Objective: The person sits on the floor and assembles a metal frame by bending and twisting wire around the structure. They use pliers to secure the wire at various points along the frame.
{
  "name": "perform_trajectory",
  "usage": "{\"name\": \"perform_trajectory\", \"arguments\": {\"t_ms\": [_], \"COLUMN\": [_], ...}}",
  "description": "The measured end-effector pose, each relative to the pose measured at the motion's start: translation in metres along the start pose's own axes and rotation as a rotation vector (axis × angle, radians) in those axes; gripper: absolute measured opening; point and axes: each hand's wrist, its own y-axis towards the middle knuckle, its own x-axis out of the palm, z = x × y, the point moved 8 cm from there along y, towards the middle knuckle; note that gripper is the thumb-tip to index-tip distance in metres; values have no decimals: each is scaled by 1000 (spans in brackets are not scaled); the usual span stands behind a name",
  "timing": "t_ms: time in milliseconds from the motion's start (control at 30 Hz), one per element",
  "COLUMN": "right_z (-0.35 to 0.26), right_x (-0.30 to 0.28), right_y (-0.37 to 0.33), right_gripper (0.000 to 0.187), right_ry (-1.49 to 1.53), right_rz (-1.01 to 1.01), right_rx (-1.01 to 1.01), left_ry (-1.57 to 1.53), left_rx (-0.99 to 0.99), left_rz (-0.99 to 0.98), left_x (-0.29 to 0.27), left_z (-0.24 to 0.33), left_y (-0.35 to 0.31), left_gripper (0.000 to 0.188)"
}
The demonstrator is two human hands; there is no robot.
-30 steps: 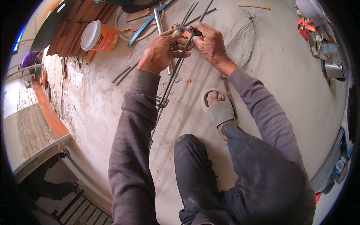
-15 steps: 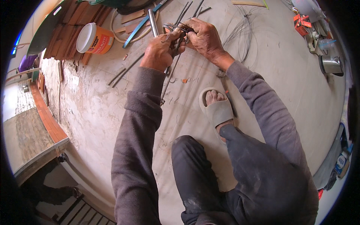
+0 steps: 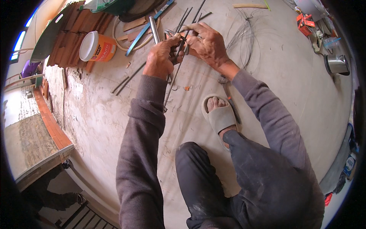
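Long thin steel rods (image 3: 175,76) slant up between my hands, crossed by a bent piece of rod (image 3: 167,32) with a curved end. My left hand (image 3: 161,57) is closed round the rods, thumb uppermost, at the crossing. Against the other side of the same crossing, my right hand (image 3: 209,45) has its fingers curled in a pinch; what lies between its fingertips is too small and hidden to tell. A shiny metal tube (image 3: 154,29) stands out just beyond my left hand. Further loose rods (image 3: 129,80) lie on the floor to the left.
An orange bucket with a white lid (image 3: 98,46) stands by stacked brown tiles (image 3: 66,36). A blue flat bar (image 3: 146,28) lies beyond my hands. Tangled thin wire (image 3: 248,34) is at the right, and a hammer-like tool (image 3: 232,103) beside my sandalled foot (image 3: 220,114).
My right fingers have shifted slightly over the rod crossing, and their grip looks different. My left hand keeps its hold on the rods. The whole view has tilted a little.
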Motion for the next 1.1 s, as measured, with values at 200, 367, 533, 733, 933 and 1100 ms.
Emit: {"name": "perform_trajectory", "arguments": {"t_ms": [200,367,533,733,933,1100], "right_z": [13,38,45,43,55,51], "right_x": [-20,-12,1,33,41,42], "right_y": [-19,-39,-54,-53,-38,-33], "right_gripper": [22,17,13,16,6,4], "right_ry": [146,667,842,740,674,678], "right_rz": [-65,-31,139,25,-13,-70], "right_rx": [302,711,883,852,753,769], "left_ry": [53,15,35,144,458,20], "left_rx": [-16,22,136,277,733,159], "left_rz": [13,-1,-87,-195,-290,-117], "left_x": [9,12,23,25,21,12], "left_z": [0,4,17,25,40,24], "left_y": [1,1,2,9,-4,1], "left_gripper": [17,19,28,29,25,22]}}
